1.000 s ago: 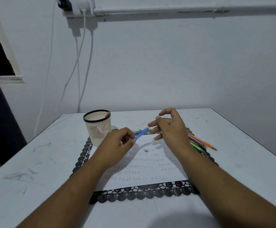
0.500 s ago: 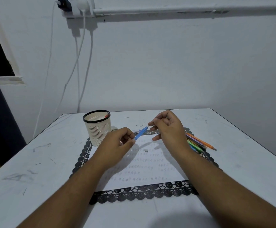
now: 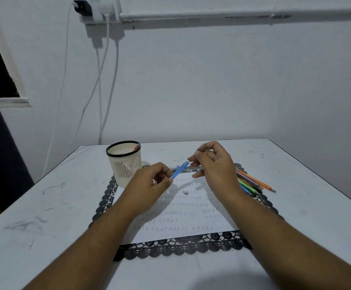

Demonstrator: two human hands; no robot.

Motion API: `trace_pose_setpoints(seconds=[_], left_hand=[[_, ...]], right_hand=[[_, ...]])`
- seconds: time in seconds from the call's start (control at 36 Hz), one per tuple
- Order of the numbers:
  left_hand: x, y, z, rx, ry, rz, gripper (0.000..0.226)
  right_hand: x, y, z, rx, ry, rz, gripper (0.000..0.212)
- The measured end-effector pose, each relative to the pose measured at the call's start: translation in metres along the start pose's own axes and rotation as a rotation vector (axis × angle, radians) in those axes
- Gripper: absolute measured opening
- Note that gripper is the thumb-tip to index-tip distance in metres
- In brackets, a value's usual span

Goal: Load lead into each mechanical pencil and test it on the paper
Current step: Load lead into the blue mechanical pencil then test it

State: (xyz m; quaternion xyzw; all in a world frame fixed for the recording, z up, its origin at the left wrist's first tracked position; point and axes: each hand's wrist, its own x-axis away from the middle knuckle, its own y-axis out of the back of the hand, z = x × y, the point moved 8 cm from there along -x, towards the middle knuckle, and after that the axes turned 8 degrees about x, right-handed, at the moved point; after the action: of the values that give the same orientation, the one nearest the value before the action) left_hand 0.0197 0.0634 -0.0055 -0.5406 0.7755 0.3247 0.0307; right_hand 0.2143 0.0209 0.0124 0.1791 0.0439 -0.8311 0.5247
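- A white counter [image 3: 55,206] is seen set against the wall at its far edge; scuff marks are spread over its left part, and bare surface is left along the left, right and near edges.
- A black lace-edged mat [image 3: 183,246] is laid at the middle of the counter, well clear of the counter's edges.
- A sheet of paper [image 3: 183,218] covered in rows of small pencil marks is laid on the mat, with the lace border left showing around it.
- A cream slotted cup [image 3: 124,164] with a black rim is stood upright at the mat's far left corner.
- A bundle of coloured pencils [image 3: 254,183] is laid at the mat's right edge, tips toward the counter's right edge.
- The blue mechanical pencil [image 3: 179,169] is held tilted above the paper's far edge.
- Its lower end is pinched by the left hand [image 3: 149,185].
- Its upper end is pinched by the fingertips of the right hand [image 3: 214,164].
- A tiny grey piece [image 3: 185,192] is left lying on the paper.
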Motion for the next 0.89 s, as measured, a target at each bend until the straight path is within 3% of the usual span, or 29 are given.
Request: trace_pose_setpoints(seconds=[0.47,0.72,0.89], left_hand=[[0.0005,-0.0011,-0.0027,0.030,-0.009,-0.004,0.012],[0.0011,-0.0019,-0.0017,0.049,-0.018,0.006,0.011],[0.0010,-0.0018,-0.0020,0.054,-0.028,0.003,0.012]], right_hand=[[-0.0012,-0.0007,-0.0025,-0.026,0.022,0.017,0.008],[0.0002,0.0007,0.0047,-0.019,0.124,-0.010,0.030],[0.0026,0.0001,0.0046,-0.018,0.129,-0.006,0.022]])
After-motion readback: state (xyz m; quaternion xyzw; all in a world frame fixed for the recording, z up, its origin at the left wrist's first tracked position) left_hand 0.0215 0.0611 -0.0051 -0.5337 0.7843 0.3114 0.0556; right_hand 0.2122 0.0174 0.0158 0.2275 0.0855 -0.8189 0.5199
